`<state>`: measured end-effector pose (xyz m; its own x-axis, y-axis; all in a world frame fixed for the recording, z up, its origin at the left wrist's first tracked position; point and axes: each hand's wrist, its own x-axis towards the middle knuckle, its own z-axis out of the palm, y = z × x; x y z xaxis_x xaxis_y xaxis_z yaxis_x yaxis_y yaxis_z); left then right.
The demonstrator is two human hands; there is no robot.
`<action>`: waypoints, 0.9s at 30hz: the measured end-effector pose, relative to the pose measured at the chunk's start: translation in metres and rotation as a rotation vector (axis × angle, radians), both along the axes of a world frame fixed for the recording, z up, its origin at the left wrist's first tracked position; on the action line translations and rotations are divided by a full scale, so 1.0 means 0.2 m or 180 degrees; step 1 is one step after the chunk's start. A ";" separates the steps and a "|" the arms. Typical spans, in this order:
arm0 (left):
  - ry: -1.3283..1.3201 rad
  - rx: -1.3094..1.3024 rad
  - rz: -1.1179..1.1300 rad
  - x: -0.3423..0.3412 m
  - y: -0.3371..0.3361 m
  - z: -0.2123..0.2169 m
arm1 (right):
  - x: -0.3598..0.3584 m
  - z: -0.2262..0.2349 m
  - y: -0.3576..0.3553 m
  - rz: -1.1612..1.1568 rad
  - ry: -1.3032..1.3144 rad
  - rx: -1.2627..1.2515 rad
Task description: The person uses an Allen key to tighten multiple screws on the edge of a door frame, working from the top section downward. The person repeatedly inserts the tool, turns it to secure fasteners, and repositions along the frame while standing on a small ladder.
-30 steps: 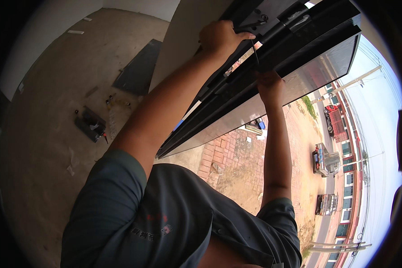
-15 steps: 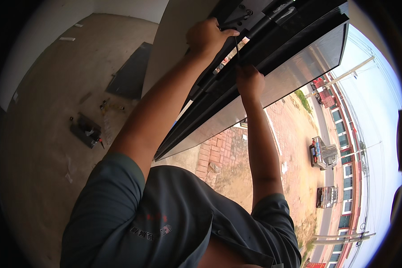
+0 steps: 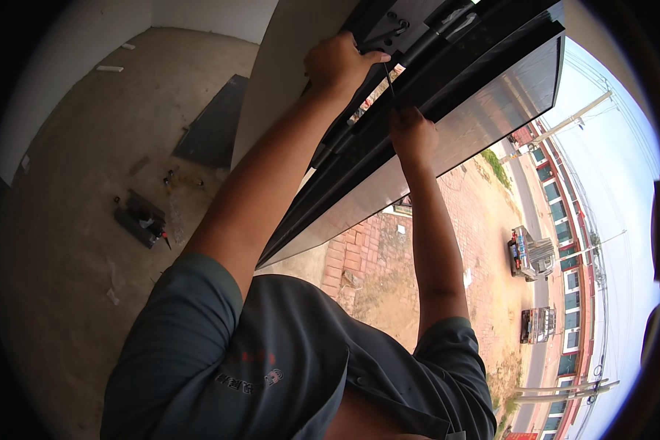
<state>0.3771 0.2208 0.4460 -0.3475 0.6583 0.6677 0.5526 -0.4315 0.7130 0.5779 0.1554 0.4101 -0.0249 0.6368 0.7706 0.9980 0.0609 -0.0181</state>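
Observation:
My right hand (image 3: 415, 138) is closed around the lower end of a thin dark rod-shaped tool (image 3: 390, 82); whatever handle it has is hidden in the fist. The tool's shaft slants up toward the thumb of my left hand (image 3: 339, 63). That hand is curled against the black door frame (image 3: 411, 92), thumb stretched out to the right, its other fingers largely hidden. Just above it, a grey metal plate (image 3: 392, 33) with holes carries a small bent dark piece (image 3: 402, 27). Beside the plate runs a black cylindrical hinge (image 3: 422, 48).
A shiny grey panel (image 3: 484, 110) with a black edge spans the right side of the frame. On the floor at left lie a dark flat sheet (image 3: 214, 117) and a dark case with tools (image 3: 141, 220). Outside are brick paving (image 3: 352, 253), a parked truck (image 3: 528, 253) and a road.
The view has shifted slightly, and the bent dark piece on the plate shows more clearly. Both hands keep nearly the same hold, the right one a little lower and farther right.

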 end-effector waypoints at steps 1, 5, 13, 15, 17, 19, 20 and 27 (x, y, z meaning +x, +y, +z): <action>0.0008 -0.0060 -0.0018 0.00 0.00 0.00 | 0.00 0.01 0.00 0.0010 -0.0022 -0.0023; -0.0091 -0.0104 -0.0082 0.00 -0.01 0.00 | 0.02 0.01 0.02 0.0092 -0.0351 0.0126; -0.0149 -0.0143 -0.0175 0.01 0.00 0.00 | 0.08 0.02 0.02 0.0167 -0.0708 0.0274; -0.0171 -0.0085 -0.0167 0.01 0.01 -0.01 | 0.09 0.04 0.02 0.0170 -0.0810 0.0352; -0.0209 0.0000 -0.0118 0.01 0.02 -0.02 | 0.11 0.07 0.01 0.0186 -0.0942 0.0423; -0.0252 -0.0008 -0.0116 0.02 0.01 -0.01 | 0.14 0.12 -0.01 0.0227 -0.1106 0.0471; -0.0275 -0.0058 -0.0138 0.02 0.00 -0.01 | 0.15 0.14 -0.02 0.0291 -0.1157 0.0456; -0.0069 0.0196 0.0096 0.02 0.00 -0.02 | 0.21 0.48 -0.08 0.0480 -0.1625 0.0550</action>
